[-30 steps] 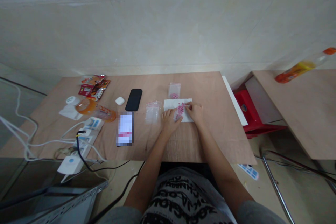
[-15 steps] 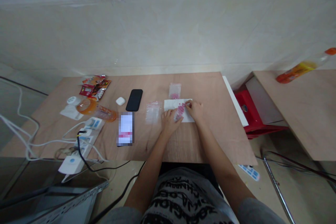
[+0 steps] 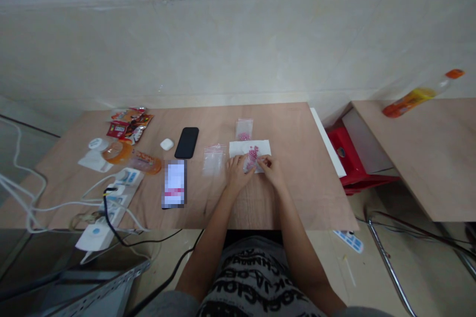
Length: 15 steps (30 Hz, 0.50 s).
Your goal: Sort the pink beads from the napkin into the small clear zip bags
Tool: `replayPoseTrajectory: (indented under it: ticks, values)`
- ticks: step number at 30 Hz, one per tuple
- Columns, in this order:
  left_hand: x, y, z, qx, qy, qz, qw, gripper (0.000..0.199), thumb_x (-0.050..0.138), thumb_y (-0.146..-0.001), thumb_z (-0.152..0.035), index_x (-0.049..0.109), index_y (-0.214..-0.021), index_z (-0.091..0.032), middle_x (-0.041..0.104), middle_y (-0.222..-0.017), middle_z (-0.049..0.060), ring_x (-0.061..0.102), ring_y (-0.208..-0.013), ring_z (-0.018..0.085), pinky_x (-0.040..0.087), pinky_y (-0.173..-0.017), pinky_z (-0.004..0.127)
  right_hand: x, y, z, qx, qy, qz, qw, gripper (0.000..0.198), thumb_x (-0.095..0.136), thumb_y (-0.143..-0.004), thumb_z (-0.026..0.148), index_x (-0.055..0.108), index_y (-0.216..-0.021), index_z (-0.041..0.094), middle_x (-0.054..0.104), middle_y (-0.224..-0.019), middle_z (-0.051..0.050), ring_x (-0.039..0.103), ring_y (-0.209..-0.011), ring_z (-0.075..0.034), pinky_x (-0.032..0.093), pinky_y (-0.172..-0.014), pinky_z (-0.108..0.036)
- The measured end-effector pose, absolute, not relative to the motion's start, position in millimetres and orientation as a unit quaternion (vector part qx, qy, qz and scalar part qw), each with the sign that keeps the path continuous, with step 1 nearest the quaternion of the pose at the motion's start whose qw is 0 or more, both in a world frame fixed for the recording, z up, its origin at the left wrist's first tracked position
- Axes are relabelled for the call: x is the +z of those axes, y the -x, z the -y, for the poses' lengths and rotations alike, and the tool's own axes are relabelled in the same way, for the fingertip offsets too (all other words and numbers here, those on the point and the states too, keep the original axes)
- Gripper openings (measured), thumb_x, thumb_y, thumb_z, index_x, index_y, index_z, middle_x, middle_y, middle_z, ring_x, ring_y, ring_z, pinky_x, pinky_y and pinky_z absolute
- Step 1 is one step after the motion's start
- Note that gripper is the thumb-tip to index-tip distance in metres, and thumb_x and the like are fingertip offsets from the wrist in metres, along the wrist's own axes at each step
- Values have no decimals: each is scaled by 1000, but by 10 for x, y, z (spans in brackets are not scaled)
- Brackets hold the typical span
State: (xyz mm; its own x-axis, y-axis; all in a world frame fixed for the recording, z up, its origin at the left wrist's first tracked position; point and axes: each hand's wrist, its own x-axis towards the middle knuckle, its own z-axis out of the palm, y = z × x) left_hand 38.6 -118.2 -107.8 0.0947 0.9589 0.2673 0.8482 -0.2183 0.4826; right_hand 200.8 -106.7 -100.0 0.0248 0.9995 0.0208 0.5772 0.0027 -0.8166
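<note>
Your left hand (image 3: pixel 236 173) lies palm down at the left side of a white sheet of paper (image 3: pixel 238 147), its thumb reaching in toward the small pink beads (image 3: pixel 253 153); whether it grips anything cannot be told from here. Your right hand (image 3: pixel 273 170) is at the sheet's lower right, thumb and fingers bent close together just beside the beads, but the tips are too small to tell whether they are closed or hold a bead. The beads are gathered over the middle of the sheet, between your two hands, and the sheet lies flat on the wooden surface (image 3: pixel 312 183). Just beyond the sheet you have a clear bag (image 3: pixel 244 128) with more pink beads in its near end. Flat clear bags (image 3: pixel 213 159) lie to the left of your left hand. Farther left are a black phone (image 3: pixel 187 142), a second phone (image 3: pixel 174 183) with its screen lit, a small white case (image 3: pixel 167 144), and an orange drink bottle (image 3: pixel 130 156) on its side near a white power strip (image 3: pixel 109 208).
</note>
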Motion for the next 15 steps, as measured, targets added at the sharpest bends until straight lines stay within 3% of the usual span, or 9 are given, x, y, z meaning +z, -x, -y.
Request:
replayPoseTrajectory:
  ticks: [4, 9, 15]
  values:
    - [-1030, -393, 1194, 270, -742, -603, 112, 54, 67, -80, -38, 54, -130, -24, 61, -118, 8, 53, -109, 25, 38, -95, 38, -996, -1913, 1141, 374, 604, 593, 379, 37, 50, -87, 49, 70, -93, 18, 65, -69, -2, 56, -59, -15, 41, -59, -26]
    - [-994, -389, 1199, 282, -732, -609, 117, 52, 67, -79, -36, 56, -128, -23, 61, -117, 8, 53, -108, 26, 38, -95, 38, -882, -1923, 1188, 342, 600, 616, 379, 33, 53, -88, 46, 72, -80, 20, 67, -73, -4, 59, -68, -18, 42, -67, -29]
    - [-917, -403, 1189, 291, -714, -623, 134, 52, 69, -76, -34, 58, -126, -24, 62, -115, 8, 53, -108, 27, 39, -96, 39, -853, -2012, 1217, 320, 595, 642, 363, 21, 62, -83, 41, 72, -88, 23, 71, -85, -4, 61, -76, -19, 44, -75, -32]
